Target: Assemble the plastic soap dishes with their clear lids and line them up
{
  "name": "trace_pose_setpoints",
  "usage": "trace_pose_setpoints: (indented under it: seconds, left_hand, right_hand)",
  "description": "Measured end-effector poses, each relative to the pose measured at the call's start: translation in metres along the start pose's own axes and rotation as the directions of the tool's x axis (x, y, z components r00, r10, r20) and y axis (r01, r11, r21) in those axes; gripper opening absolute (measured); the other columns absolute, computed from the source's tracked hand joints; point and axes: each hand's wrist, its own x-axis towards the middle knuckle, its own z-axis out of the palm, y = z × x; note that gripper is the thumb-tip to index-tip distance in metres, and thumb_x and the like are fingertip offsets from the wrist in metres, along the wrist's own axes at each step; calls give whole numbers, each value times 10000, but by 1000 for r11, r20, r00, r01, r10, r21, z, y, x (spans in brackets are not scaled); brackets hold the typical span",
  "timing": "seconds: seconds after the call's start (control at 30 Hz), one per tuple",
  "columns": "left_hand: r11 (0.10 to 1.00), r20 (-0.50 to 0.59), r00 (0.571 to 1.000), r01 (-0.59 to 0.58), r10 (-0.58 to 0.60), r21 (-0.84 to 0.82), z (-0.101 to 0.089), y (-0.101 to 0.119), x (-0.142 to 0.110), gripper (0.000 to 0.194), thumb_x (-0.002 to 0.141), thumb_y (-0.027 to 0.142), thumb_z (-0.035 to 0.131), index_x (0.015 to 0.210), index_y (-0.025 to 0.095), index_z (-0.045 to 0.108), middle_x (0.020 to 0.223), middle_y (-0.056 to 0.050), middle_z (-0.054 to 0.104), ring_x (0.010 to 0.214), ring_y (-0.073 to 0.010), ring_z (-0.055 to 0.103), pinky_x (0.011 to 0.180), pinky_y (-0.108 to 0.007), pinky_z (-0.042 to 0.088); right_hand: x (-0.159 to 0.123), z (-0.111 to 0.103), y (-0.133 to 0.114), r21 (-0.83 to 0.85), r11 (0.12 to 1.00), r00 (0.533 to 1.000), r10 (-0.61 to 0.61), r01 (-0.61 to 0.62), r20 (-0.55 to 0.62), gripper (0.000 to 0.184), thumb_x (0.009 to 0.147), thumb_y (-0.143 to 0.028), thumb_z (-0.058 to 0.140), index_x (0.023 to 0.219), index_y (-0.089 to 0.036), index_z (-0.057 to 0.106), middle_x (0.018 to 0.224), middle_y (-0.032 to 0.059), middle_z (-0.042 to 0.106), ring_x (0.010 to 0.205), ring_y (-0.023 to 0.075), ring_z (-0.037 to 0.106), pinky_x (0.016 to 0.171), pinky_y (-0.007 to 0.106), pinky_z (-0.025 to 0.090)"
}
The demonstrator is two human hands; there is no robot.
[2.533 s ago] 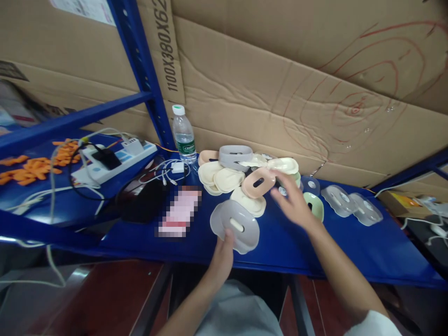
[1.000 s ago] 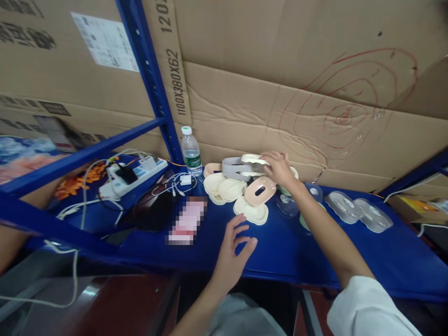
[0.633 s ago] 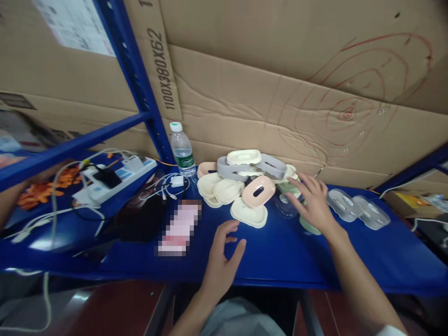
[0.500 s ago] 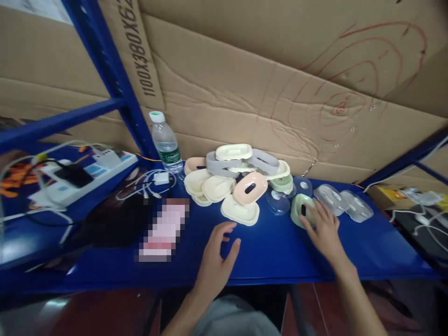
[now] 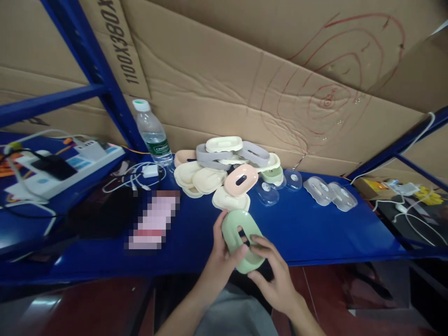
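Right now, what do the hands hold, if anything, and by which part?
A pale green slotted oval plastic-looking dish: the left hand grips its left side, thumb inside; the right hand holds its near right rim.

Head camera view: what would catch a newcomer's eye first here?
Probably the green dish, held between the left hand and the right hand at the front of the blue table. Behind it lies a heap of cream, grey and peach pieces. Further right, red rings are drawn on the cardboard at the back.
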Motion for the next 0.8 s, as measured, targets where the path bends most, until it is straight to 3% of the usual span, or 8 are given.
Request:
trace_pose_setpoints:
  seconds: [0.13,0.27,0.33,0.43,0.53,0.6,0.67,0.8]
  left_hand:
    - [999,-110,993,25,-31,-48,-1,11,2,1089,817,486,905,1677,354,251,1436,-141,678,1381,-366,647,1166,-530,513]
    - [997,5,1000,14,-14,-69,-6,10,7,1030,881,547,833,1689,376,218,1459,-146,674,1296,-353,709,1141,-538,532]
    - [1000,54,999,1,-1,5,-10,6,9,979,933,561,770,1697,363,190,1406,-147,705,1272,-339,720,1107,-524,556]
    - [952,17,993,-118,118,284,-16,3,11,778,1011,518,677,1662,345,287,1361,-123,719,1265,-296,710,1080,-471,562]
    - [819,-2,965,-220,260,531,-22,4,12,557,1048,458,629,1562,337,452,1399,-105,683,1221,-255,705,1030,-416,572]
    - [749,17,950,-256,311,612,-26,5,13,488,1060,424,606,1526,334,489,1422,-102,658,1182,-238,709,989,-399,586]
    - [688,55,937,-292,345,664,-27,3,13,473,1067,392,591,1525,339,483,1456,-101,625,1163,-227,710,969,-394,597]
    - [588,116,911,-349,397,730,-28,-5,15,471,1066,343,579,1525,329,472,1486,-110,585,1140,-217,716,944,-387,614]
  right_hand:
    - [6,14,4,-59,998,999,-15,18,52,453,981,-379,715,1413,-300,603,1469,143,661,1430,372,595,1159,608,544]
    - [3,9,13,-55,998,999,-10,13,44,466,990,-366,681,1439,-304,570,1497,134,643,1430,363,594,1154,615,544]
    - [0,0,21,-86,996,1000,7,-7,10,465,995,-354,667,1447,-310,566,1489,128,648,1416,359,605,1139,616,554]
    - [-2,-21,41,-272,957,988,60,-98,-145,456,995,-315,676,1443,-322,591,1465,122,661,1413,370,597,1137,652,531]
    - [-1,-43,66,-441,849,919,119,-290,-375,382,1005,-383,683,1375,-293,657,1402,140,689,1345,388,630,1120,676,506]
    - [2,-53,80,-493,777,881,161,-391,-444,366,1018,-468,659,1317,-262,695,1386,153,695,1304,386,653,1083,636,527]
    - [10,-63,93,-551,739,904,190,-388,-383,405,1042,-525,602,1321,-248,699,1440,155,673,1339,377,638,1099,602,511]
    - [36,-102,130,-649,713,964,186,-266,-191,473,1083,-548,497,1436,-267,639,1557,121,609,1504,365,497,1233,615,338]
